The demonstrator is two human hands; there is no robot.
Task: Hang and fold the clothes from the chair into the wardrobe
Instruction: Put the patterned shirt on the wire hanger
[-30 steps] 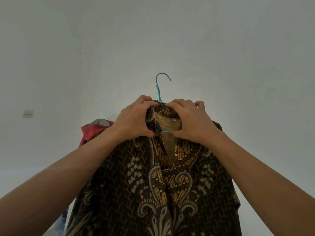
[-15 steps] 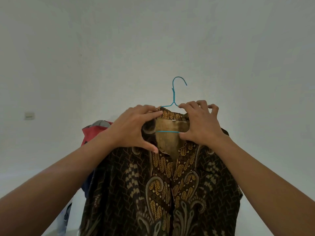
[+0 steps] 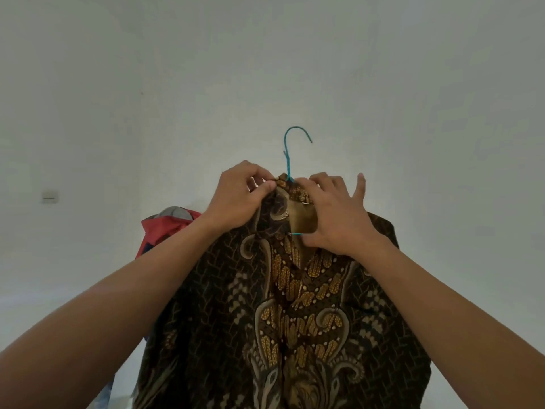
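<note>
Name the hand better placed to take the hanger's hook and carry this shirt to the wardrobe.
Left, probably. The left hand pinches the brown patterned batik shirt collar right beside the blue wire hanger; the right hand sits lower.

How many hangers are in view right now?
1. A blue wire hanger sits inside the batik shirt; its hook sticks up above the collar between the left hand and right hand. Any others may be hidden behind the shirt.
</note>
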